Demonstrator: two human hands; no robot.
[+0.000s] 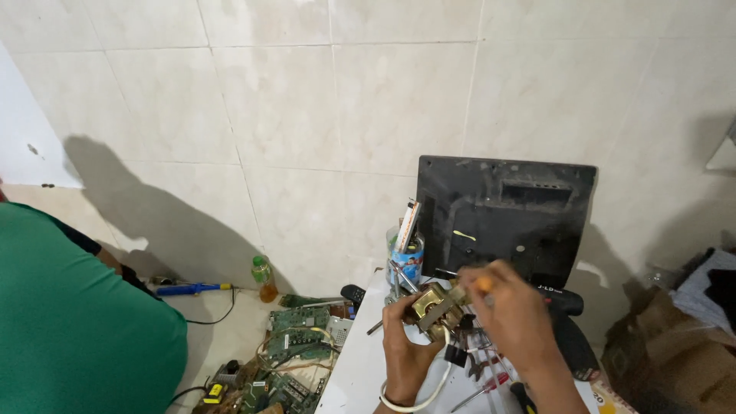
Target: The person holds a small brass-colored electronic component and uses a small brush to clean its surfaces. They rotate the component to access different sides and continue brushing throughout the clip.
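My left hand [405, 343] grips a small brass-coloured motor block [434, 307] from below, a white cable [429, 383] looping down from it past my wrist. My right hand [512, 308] is closed on a screwdriver with an orange handle [482, 284], its tip at the top of the motor. Both hands hover over a white table [359, 368].
A black monitor back [502, 215] leans on the tiled wall behind a cup of tools [404, 257]. Screwdrivers and pliers [483, 379] lie on the table. Green circuit boards [299, 337], a small bottle [264, 277] and a blue tool [188, 289] lie on the floor. A person in green [77, 322] sits left.
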